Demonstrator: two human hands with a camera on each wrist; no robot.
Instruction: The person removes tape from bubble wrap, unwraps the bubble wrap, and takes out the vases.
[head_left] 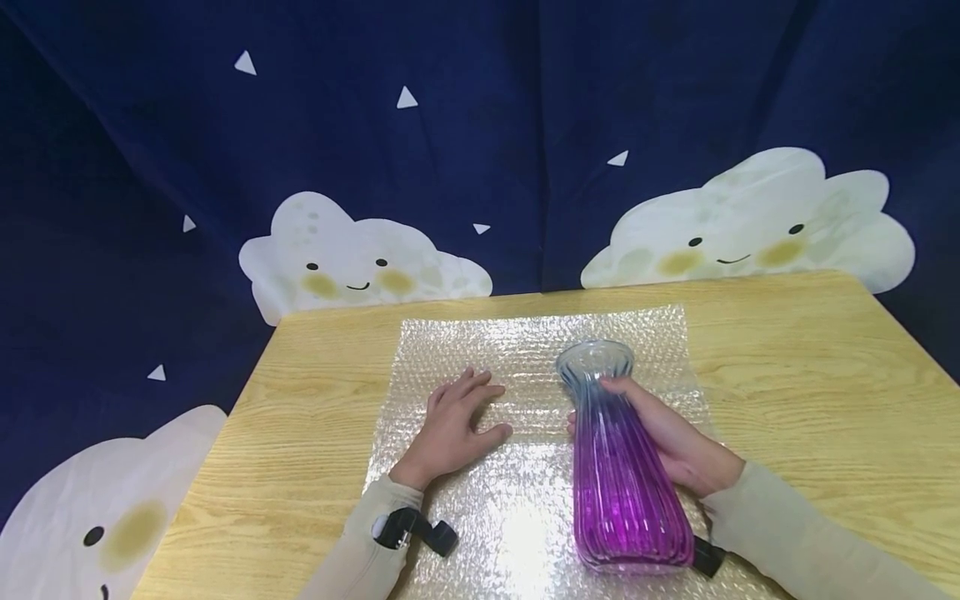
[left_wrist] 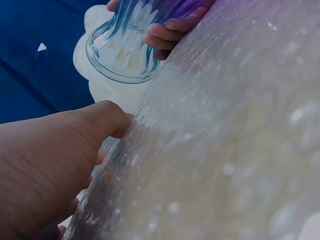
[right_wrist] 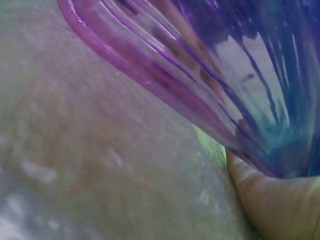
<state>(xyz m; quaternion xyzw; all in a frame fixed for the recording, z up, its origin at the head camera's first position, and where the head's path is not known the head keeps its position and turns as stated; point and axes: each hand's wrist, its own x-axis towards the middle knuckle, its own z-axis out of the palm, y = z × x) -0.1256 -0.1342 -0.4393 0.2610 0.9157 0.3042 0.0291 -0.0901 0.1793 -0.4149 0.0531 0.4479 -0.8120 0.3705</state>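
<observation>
A ribbed glass vase [head_left: 626, 492], blue at its flared neck and purple toward the base, lies over a sheet of bubble wrap [head_left: 487, 342]. My right hand [head_left: 693, 450] grips it near the neck, thumb on top and fingertips showing at the far side. In the left wrist view those fingers [left_wrist: 170, 35] curl around the glass behind the clear rim. The right wrist view has the thumb [right_wrist: 280, 205] against the narrowing neck. My left hand [head_left: 450, 429] rests on the bubble wrap left of the vase, fingers spread and holding nothing.
Under the wrap is a wood-grain table [head_left: 300, 417], its surface reaching out on both sides. A dark blue curtain [head_left: 480, 150] with smiling clouds hangs behind the far edge. Black straps with small devices [head_left: 412, 531] sit at the wrists.
</observation>
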